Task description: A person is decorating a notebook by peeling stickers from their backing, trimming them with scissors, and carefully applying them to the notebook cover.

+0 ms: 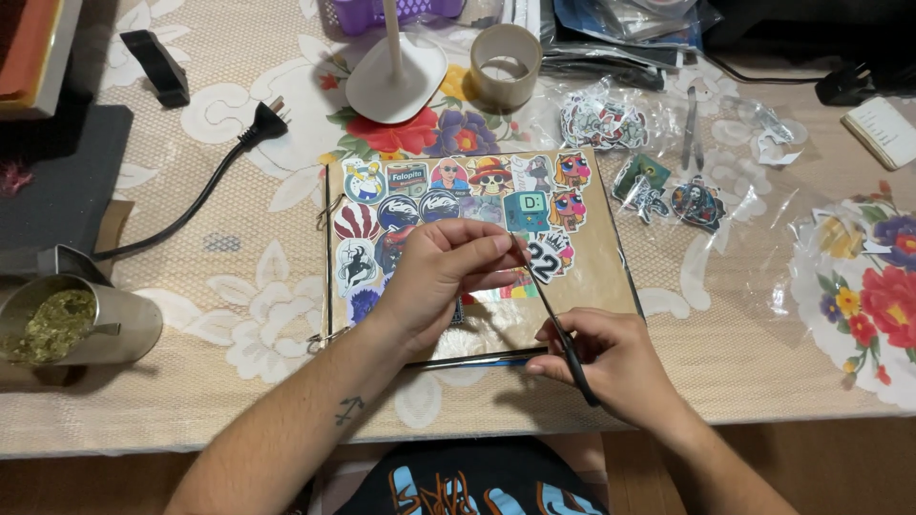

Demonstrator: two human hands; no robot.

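Observation:
A brown notebook cover (601,277) lies in the middle of the table, its upper left covered with several colourful stickers (448,195). My left hand (434,277) hovers over it with fingertips pinched on a small sticker that I can barely see. My right hand (611,358) grips black tweezers (553,310) near the cover's lower right corner. The tweezers slant up-left, and their tip meets my left fingertips.
Loose stickers in clear wrap (601,119) and several more (668,195) lie right of the cover. A tape roll (504,65), a lamp base (396,76), a black plug and cable (229,153) and metal tweezers (692,129) sit behind. A metal cup of green herb (72,324) stands left.

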